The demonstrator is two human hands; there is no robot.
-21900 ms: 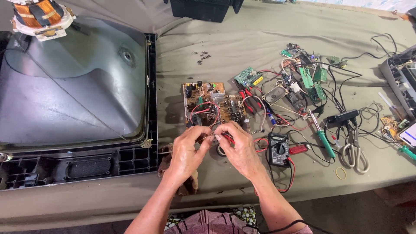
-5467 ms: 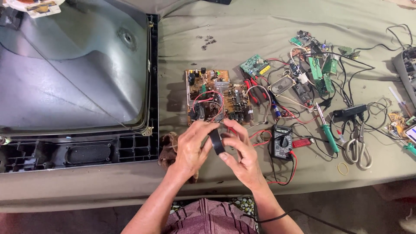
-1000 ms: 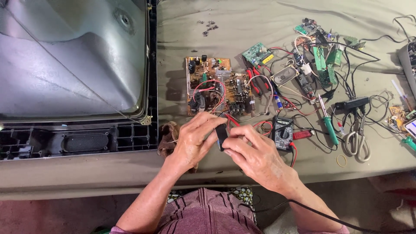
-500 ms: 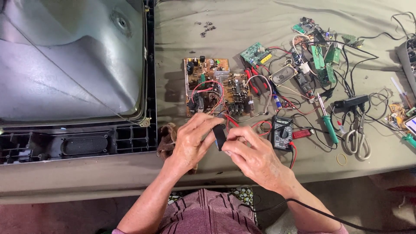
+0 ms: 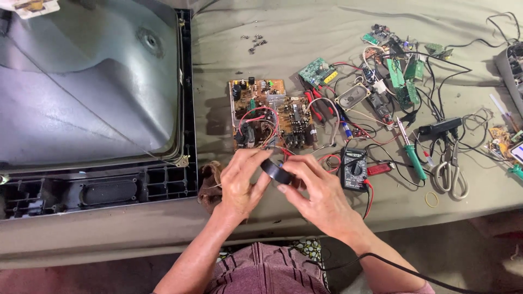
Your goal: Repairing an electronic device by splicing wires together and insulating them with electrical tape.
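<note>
Both hands grip a black tape roll point(image 5: 276, 171) just in front of the circuit board point(image 5: 271, 114). Left hand point(image 5: 239, 185) fingers clamp its left edge; right hand point(image 5: 318, 193) fingers clamp its right. The roll stands on edge, tilted. Any loose tape end is hidden.

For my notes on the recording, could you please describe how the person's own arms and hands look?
Both arms are bare to the elbow, with no gloves, rings or watch visible on the left hand or right hand. A striped pinkish garment shows below, and a black cable crosses the right forearm.
</note>
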